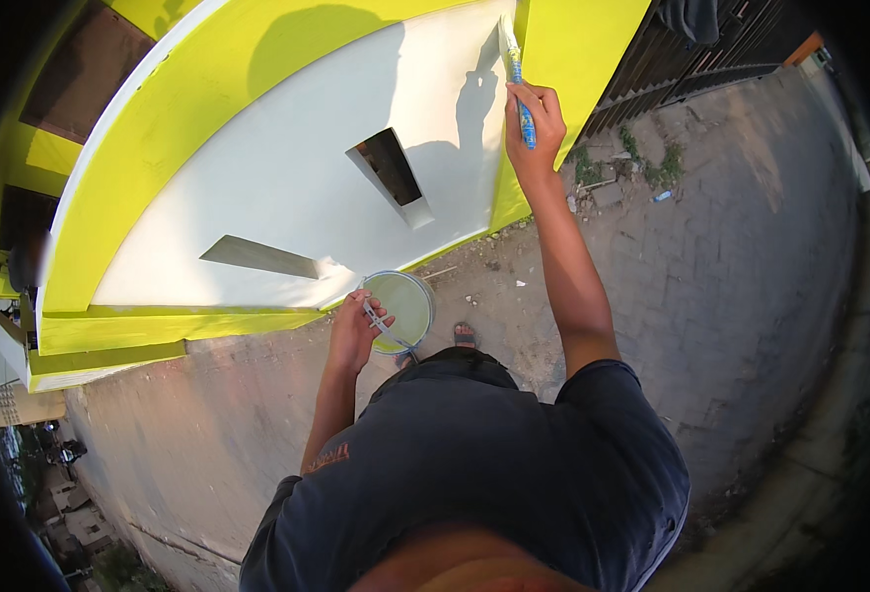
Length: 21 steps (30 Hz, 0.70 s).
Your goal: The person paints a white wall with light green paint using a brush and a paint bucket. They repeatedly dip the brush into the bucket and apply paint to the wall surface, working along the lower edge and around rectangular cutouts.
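Observation:
In my right hand (pixel 537 133) is a paintbrush (pixel 517 70) with a blue, paint-flecked handle. Its bristles touch the white wall panel (pixel 302 148) near its upper right, beside the border with the yellow-green band (pixel 553 52). My left hand (pixel 357 329) grips the handle (pixel 376 317) of a round paint bucket (pixel 405 303). Pale paint or liquid shows inside the bucket, which hangs or stands close in front of my body; its underside is hidden. Shadows of my head and of the hand with the brush fall on the wall.
Two slot-like openings, one dark (pixel 390 166) and one shaded (pixel 261 257), cut into the panel. A dark metal gate (pixel 690 52) stands at upper right. Weeds (pixel 649 159) and rubble lie at the wall's foot, beside the paved ground (pixel 701 296). My sandalled foot (pixel 465 337) is below.

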Tool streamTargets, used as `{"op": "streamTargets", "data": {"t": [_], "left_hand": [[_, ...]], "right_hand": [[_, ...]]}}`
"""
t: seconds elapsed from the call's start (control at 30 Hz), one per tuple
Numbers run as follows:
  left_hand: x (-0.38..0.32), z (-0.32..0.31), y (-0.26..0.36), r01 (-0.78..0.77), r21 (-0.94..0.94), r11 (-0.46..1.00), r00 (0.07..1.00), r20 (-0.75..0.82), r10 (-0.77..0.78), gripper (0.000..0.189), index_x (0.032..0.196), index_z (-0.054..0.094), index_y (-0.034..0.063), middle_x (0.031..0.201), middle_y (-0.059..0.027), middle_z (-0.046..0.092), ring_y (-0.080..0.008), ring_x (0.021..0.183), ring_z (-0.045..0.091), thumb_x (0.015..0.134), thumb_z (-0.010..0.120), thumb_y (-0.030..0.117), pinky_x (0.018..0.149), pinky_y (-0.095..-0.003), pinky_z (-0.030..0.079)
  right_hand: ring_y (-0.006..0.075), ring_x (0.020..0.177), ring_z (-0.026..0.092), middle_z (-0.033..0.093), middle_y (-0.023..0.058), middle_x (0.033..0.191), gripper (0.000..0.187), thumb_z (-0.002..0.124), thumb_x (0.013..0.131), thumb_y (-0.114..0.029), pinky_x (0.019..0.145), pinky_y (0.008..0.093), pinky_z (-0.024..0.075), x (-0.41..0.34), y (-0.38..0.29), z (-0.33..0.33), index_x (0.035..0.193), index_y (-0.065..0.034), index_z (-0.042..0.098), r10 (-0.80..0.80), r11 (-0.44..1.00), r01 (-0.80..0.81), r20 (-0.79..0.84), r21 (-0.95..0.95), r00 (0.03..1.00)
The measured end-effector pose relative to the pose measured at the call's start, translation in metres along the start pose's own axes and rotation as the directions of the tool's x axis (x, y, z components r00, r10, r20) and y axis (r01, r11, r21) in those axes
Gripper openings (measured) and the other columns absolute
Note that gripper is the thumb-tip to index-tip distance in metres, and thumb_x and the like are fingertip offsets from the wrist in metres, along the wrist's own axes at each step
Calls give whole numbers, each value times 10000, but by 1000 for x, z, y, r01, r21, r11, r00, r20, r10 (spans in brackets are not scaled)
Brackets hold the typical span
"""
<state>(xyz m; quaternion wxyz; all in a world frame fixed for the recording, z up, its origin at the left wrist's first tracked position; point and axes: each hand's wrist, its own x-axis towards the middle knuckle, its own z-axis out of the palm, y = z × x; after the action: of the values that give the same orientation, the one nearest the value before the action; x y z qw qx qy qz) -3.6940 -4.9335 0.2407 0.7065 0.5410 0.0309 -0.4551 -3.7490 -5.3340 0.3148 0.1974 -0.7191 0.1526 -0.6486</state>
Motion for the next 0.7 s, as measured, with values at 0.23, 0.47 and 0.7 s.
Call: {"op": "streamTargets", "data": {"t": [0.23,0.47,0.7], "left_hand": [[-1,4,-6,-8,-34,999,1000,-6,7,224,1097,521,126,958,-47,546,-194,924,559,980,554,314,924,-473,513],[-6,5,-7,-11,-43,999,1000,-11,11,176,1087,517,110,943,-43,553,-177,892,571,993,537,258,877,-438,538],[-5,8,-10,-1,-16,1000,1000,-9,1,221,1096,518,118,967,-52,547,-196,928,558,978,557,301,923,-471,512]], "right_hand": [[293,813,651,601,126,884,182,679,836,39,740,363,521,-157,52,9,1006,-21,702,328,944,-326,159,-40,931],[272,835,654,639,131,900,95,679,869,-4,745,355,515,-150,63,24,960,2,703,537,842,-538,28,36,843],[231,892,686,664,149,1013,133,646,928,-38,853,340,585,-7,-32,21,1012,63,628,622,657,-373,-192,655,759]]}}
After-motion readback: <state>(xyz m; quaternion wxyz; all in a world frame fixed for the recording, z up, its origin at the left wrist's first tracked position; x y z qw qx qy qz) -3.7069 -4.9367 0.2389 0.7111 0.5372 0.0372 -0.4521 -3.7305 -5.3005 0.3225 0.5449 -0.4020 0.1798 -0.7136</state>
